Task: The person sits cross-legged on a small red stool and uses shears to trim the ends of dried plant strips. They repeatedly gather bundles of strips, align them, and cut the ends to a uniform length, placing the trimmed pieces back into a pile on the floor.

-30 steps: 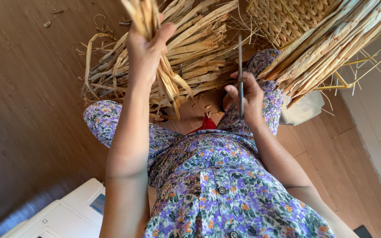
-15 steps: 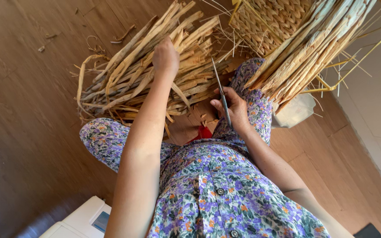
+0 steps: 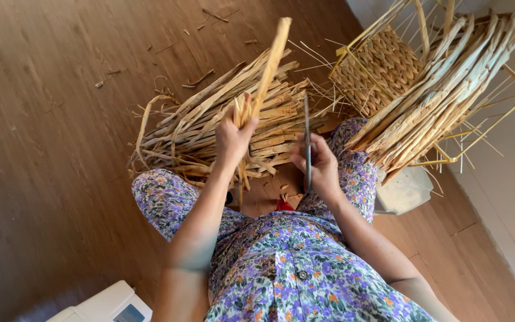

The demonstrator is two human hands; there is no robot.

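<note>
Straw strips (image 3: pixel 266 71) stand raised in the left hand (image 3: pixel 232 138), fist clamped round them above the loose pile (image 3: pixel 210 128), ends clear for trimming; right hand (image 3: pixel 320 167) grips upright scissors (image 3: pixel 307 140), fingers closed round the handles.

Looks like a home rm used as a craft spot: wood-plank floor (image 3: pixel 43 119) w/ a pale wall (image 3: pixel 508 179) alongside, loose heap of dried straw strips (image 3: pixel 210 128) spread on it, half-woven basket (image 3: pixel 379 68) on a yellow wire frame (image 3: pixel 502 113), straw scraps (image 3: pixel 201 77) scattered about.
</note>
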